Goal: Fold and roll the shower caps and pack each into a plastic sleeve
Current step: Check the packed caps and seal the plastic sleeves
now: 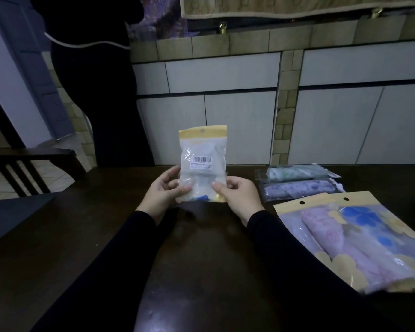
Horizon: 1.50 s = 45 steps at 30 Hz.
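Above the desk's (pixel 106 236) middle, I watch both hands pinch a plastic sleeve (pixel 203 161) by its lower end, left hand (pixel 163 190) and right hand (pixel 237 195) equally near, its long axis upright, yellow header on top; packed sleeves (pixel 297 185) lie toward the right edge.

Both hands' grip on an upright plastic sleeve (pixel 203 161), left hand (pixel 163 190), right hand (pixel 237 194), dim table (pixel 201 259), possibly wood

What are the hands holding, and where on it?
A plastic packet, held upright by its lower part: left hand and right hand pinch its bottom sides.
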Motion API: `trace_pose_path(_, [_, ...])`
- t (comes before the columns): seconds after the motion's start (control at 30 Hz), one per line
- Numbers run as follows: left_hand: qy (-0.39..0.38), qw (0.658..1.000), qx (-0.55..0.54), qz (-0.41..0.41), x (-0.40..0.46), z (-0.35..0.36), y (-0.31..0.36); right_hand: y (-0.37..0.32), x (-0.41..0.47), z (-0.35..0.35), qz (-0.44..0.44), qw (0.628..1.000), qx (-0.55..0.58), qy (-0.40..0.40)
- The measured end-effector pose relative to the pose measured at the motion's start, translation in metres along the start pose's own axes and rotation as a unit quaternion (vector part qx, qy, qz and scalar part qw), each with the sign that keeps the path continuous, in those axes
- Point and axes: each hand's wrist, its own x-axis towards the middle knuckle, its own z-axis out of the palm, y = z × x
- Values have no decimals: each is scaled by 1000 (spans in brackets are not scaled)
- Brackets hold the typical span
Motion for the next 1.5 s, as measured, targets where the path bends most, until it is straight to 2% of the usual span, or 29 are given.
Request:
trace_pose_path(0.07, [-14, 1000, 8, -3, -2, 2, -1, 2, 1, -1, 0, 1000, 2, 3])
trace_pose_path(0.27, [31, 998, 47, 18, -1, 1, -1, -5, -1, 0, -16, 1000, 2, 14])
trace_pose_path(0.37, [18, 999, 28, 29, 0, 1, -1, -3, 3, -1, -11, 998, -3, 54])
trace_pose_path(0.47, [-5, 1000, 2, 13, 0, 1, -2, -1, 3, -1, 11, 998, -2, 60])
trace_pose_path(0.53, [-13, 1000, -25, 6, 0, 3, -2, 1, 3, 1, -9, 995, -64, 79])
trace_pose_path(0.6, [15, 999, -30, 29, 1, 8, -2, 2, 0, 4, -48, 967, -204, 143])
trace_pose_path(0.63, [44, 997, -11, 57, 2, 12, -2, 1, -3, 5, -73, 945, -256, 190])
trace_pose_path(0.7, [102, 985, 66, 126, 2, 18, -1, -7, -9, 6, -131, 920, -276, 245])
trace_pose_path(0.77, [114, 968, 142, 175, 0, 27, 1, -15, -12, 9, -155, 932, -271, 186])
trace_pose_path(0.83, [77, 959, 188, 199, -4, 34, 1, -21, -15, 14, -119, 961, -229, 94])
trace_pose_path(0.87, [46, 955, 210, 204, -6, 36, 1, -22, -16, 15, -105, 972, -197, 72])
trace_pose_path(0.93, [-18, 951, 241, 195, -10, 39, 0, -19, -11, 15, -90, 982, -154, 69])
trace_pose_path(1.0, [-32, 956, 217, 196, -12, 39, 2, -15, -5, 11, -82, 987, -110, 88])
trace_pose_path(1.07, [21, 954, 197, 223, -11, 39, 4, -12, 0, 4, -72, 990, -65, 103])
trace_pose_path(1.17, [140, 927, 274, 216, -3, 31, 6, -13, 3, -6, -66, 994, -29, 80])
trace_pose_path(1.2, [135, 936, 271, 181, -2, 27, 6, -13, 3, -10, -61, 996, -4, 58])
trace_pose_path(1.27, [78, 974, 181, 108, -2, 22, 7, -16, 2, -14, -56, 998, 27, 17])
trace_pose_path(1.3, [60, 983, 148, 94, -2, 19, 6, -16, 2, -15, -54, 998, 33, -1])
trace_pose_path(1.4, [40, 988, 116, 88, -3, 14, 5, -17, 3, -18, -45, 999, 7, -28])
trace_pose_path(1.5, [57, 989, 115, 69, -2, 14, 3, -13, 9, -22, -37, 999, -30, 18])
